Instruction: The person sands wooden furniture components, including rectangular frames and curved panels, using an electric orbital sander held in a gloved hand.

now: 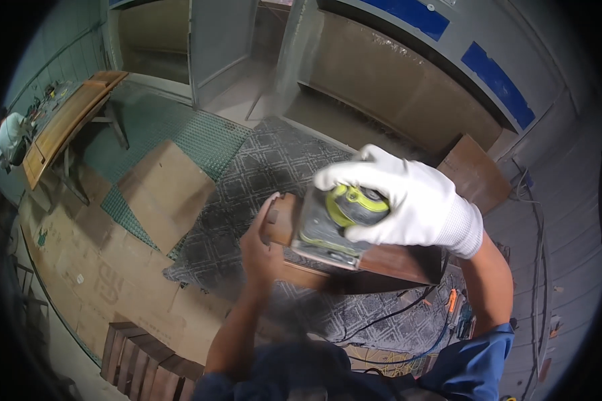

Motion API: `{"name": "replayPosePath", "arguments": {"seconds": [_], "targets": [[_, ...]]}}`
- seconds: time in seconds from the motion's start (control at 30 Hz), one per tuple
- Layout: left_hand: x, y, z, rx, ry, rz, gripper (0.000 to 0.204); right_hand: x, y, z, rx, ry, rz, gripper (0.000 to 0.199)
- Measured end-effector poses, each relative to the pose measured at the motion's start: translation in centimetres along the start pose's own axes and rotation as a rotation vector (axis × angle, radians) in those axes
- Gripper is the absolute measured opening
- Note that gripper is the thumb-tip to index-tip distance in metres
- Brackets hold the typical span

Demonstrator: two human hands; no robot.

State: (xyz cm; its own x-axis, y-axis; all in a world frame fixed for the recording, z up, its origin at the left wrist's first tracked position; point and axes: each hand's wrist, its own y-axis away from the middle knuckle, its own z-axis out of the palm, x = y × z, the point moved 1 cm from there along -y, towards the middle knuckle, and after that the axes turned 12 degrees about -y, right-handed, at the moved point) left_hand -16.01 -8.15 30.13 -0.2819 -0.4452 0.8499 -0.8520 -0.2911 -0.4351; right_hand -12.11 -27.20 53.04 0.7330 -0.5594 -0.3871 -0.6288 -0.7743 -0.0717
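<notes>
The right hand [415, 200], in a white knitted glove, is closed over the top of a grey and lime-green power sander [328, 224], fingers and thumb wrapped around its body. Under the sander and sticking out to its left is a brown wooden piece [283, 215]; the bare left hand [255, 254] grips that projecting end. To the sander's lower right shows a reddish-brown board surface [401, 262]. Beneath and all around the sander spreads a grey patterned carpet [247, 167]. Well to the sander's left lies a flat brown sheet [167, 194], partly over a green grating [211, 131]; farther to its upper left stands a long wood-topped table [80, 117] with another person [12, 139] beside it. Toward the wearer, to the sander's lower left, is a row of wooden blocks [147, 364]; to its lower right lies an orange-handled tool [452, 302].
</notes>
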Motion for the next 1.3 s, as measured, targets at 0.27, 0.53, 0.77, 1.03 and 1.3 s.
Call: {"name": "replayPosePath", "arguments": {"seconds": [0.27,0.53,0.77,1.03,1.3], "targets": [[-1.3,0.6,-0.3,0.017,0.036,-0.011,0.043,3.1,12.2,-2.9,0.073,-0.068,0.138,0.062],[-10.0,2.4,-0.5,0.007,0.02,0.026,0.019,5.7,23.5,-5.6,0.12,-0.048,0.244,0.069],[-8.5,2.0,-1.3,-0.026,0.033,0.033,0.043,4.7,23.7,-6.1,0.156,-0.07,0.374,0.064],[-4.4,1.9,0.1,0.041,0.162,-0.013,0.014,4.2,12.1,-3.7,-0.033,-0.033,0.133,0.069],[-2.1,0.7,0.0,-0.045,0.211,-0.065,0.069,-0.1,-3.4,-0.9,-0.053,-0.039,-0.081,0.054]]}}
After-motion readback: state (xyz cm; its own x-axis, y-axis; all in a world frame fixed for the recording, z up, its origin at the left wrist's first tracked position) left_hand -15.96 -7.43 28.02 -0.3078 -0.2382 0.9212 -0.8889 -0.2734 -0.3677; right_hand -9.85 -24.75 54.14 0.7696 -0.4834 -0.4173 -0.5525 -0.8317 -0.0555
